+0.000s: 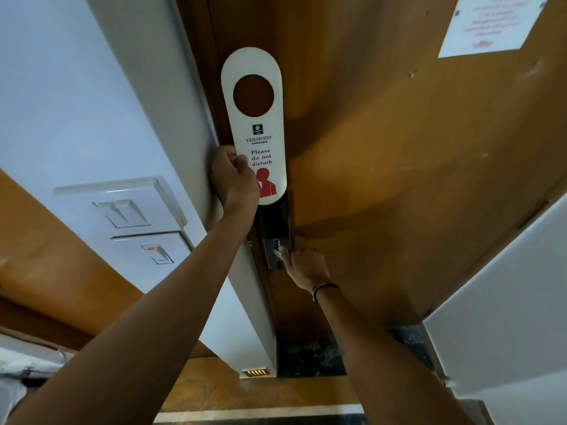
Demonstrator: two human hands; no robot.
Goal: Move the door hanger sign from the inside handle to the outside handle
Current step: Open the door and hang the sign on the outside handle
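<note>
Left hand (234, 176) grips door hanger sign (254, 124) by its lower edge, held upright, clear of any handle, hole free for rehanging. Right hand (302, 265) closed on lock hardware (276, 240), prob. to open wooden door (399, 133). Sign text: "PRESIDENT AHMEDABAD", "Please do not disturb"; posted notice (491, 23) illegible

The wooden door (383, 148) carries a dark metal lock plate (277, 240) near its edge and a white printed notice (487, 23) stuck flat at upper right.
</note>
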